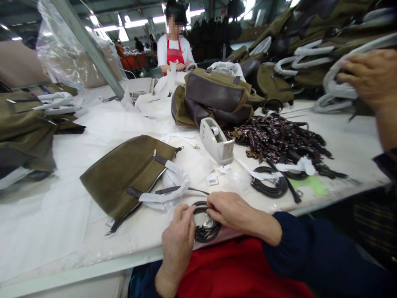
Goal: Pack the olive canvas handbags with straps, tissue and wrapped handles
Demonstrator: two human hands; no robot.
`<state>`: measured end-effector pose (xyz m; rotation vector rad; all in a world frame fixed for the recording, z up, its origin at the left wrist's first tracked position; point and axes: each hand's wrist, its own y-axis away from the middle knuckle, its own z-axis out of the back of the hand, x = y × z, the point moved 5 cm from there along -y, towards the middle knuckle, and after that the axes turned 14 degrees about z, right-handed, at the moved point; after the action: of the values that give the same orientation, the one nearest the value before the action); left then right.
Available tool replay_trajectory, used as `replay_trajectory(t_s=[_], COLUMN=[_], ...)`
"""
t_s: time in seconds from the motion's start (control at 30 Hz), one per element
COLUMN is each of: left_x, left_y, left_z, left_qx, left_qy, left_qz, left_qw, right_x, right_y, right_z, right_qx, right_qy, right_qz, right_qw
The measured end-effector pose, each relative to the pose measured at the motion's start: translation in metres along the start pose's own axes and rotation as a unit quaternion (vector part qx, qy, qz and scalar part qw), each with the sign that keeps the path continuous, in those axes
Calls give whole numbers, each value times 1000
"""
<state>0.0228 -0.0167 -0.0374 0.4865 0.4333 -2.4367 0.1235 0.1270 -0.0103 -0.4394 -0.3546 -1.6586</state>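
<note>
Long ceiling lights are glowing over a factory floor, and a white worktop (341, 140) is stretching across the view, partly covered by thin white sheeting (52, 215). On its far side, a co-worker (175, 49) in a red apron is standing with both hands down near white wrapping, while another person's hand (369, 78) is gripping white-wrapped straps at the upper right.

Near the worktop's front edge, a coil of dark leather strap (206, 231) with a metal buckle (208, 223) is showing smooth, tightly stacked loops. The left hand (178, 231) is holding the coil's near side with its fingers (189, 217) closed against it, and the right hand (232, 211) is lying across the top, its fingers curled around the loops. A navy sleeve (297, 244) is covering the right arm above a red cloth (242, 269).

Just beside the coil, an olive suede bag (124, 178) is lying flat, showing a zip, dark leather trim and white-wrapped handles. Farther back, a beige tape dispenser (217, 140) is standing beside a heap of dark patterned straps (279, 140)
</note>
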Motion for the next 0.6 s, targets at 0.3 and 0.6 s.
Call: replay_trajectory(t_s=[0.3,0.6], left_x=[6,8], left_y=[2,11], left_z=[12,13], left_qx=[17,78], left_qy=[178,180], left_qz=[-15,-49], left_qw=[984,979], right_x=[-6,-7], right_y=[-3,-1], right_z=[-6,-8], right_qx=[-77,-119], right_qy=[-127,-133], right_qz=[-75,-82], right_qw=[986,980])
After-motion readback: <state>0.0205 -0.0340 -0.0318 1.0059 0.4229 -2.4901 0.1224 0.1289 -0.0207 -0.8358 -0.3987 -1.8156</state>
